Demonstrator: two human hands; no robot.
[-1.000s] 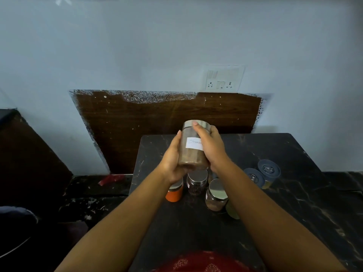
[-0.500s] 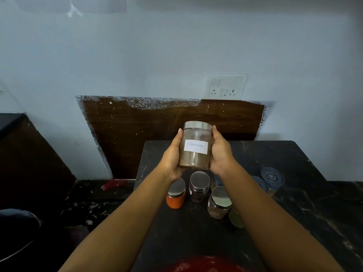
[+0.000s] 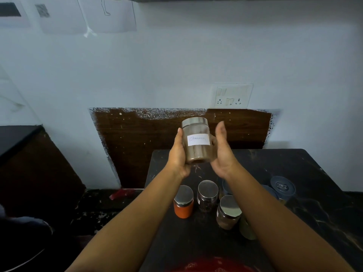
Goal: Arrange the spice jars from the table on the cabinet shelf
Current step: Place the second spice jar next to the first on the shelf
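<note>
A clear jar of brown powder with a steel lid and a white label reading "Cinnamon" is held upright above the far end of the black table. My left hand grips it from the left and underneath. My right hand stands beside it with the palm toward the jar and the thumb lifted clear; its fingers lie behind the jar. On the table below stand an orange-filled jar, a dark jar, a brown jar and a greenish jar, partly hidden by my right forearm.
Two containers with blue-grey lids stand at the table's right. Behind the table are a dark wood panel and a wall switch socket. Papers hang high on the wall. A dark counter is at the left.
The jar has risen and the view has tilted upward. My right thumb has come off the jar, while my left hand keeps its hold.
</note>
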